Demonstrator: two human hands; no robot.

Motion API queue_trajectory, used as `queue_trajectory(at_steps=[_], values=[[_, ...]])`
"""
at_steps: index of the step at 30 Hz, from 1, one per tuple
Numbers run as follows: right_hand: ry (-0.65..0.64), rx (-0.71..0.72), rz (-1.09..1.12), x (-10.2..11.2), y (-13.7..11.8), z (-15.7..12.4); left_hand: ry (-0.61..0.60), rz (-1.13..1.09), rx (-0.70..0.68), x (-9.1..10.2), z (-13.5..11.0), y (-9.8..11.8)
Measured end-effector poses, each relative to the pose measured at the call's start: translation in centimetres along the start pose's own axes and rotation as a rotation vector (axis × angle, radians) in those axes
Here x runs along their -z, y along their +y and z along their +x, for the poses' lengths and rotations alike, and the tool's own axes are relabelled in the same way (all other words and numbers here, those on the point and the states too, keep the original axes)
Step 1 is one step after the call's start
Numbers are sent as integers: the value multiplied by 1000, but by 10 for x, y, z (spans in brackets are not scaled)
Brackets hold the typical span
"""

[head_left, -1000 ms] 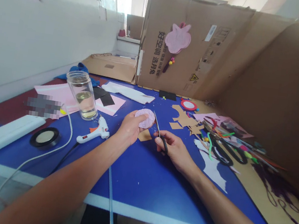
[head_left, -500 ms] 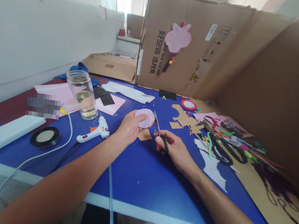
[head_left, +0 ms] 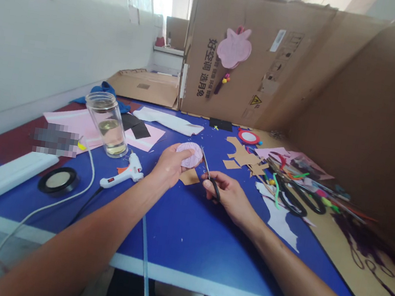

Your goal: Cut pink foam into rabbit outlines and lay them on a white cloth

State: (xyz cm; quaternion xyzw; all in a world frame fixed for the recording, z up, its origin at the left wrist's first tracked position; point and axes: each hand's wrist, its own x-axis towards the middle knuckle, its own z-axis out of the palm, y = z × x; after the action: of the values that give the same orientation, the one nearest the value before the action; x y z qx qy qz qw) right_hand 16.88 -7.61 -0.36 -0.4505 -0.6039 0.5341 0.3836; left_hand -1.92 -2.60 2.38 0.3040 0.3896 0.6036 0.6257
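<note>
Between the thumb and fingers of my left hand [head_left: 169,164] is a round pale-purple disc [head_left: 191,159] with lines across its face. My right hand [head_left: 226,192] is closed around the black handles of a pair of scissors [head_left: 207,163]. The blades point up and away, beside the disc's right edge; whether they touch it I cannot tell. A piece of brown card [head_left: 190,177] lies on the blue table below the disc. To the left of my left hand rests a white glue gun [head_left: 127,173] with an orange trigger.
A glass jar [head_left: 109,130] of pale liquid stands at left, near a roll of black tape [head_left: 58,180] and a white cable [head_left: 58,206]. Card scraps [head_left: 244,157], large black-handled scissors [head_left: 292,199] and purple cords [head_left: 361,242] lie at right. A cardboard wall [head_left: 252,77] rises behind.
The whole view has shifted slightly. Both hands keep nearly the same pose, the left holding the disc and the right holding the scissors at its edge.
</note>
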Motion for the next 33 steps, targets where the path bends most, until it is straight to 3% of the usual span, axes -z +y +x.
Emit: queue_trajectory(at_steps=[25, 29, 33], values=[[35, 4, 8, -2, 1, 1, -27, 6, 18, 1, 0, 0], [83, 7, -111, 11, 6, 4, -37, 3, 26, 3, 2, -1], [216, 57, -506, 36, 10, 6, -37, 10, 48, 2, 3, 0]])
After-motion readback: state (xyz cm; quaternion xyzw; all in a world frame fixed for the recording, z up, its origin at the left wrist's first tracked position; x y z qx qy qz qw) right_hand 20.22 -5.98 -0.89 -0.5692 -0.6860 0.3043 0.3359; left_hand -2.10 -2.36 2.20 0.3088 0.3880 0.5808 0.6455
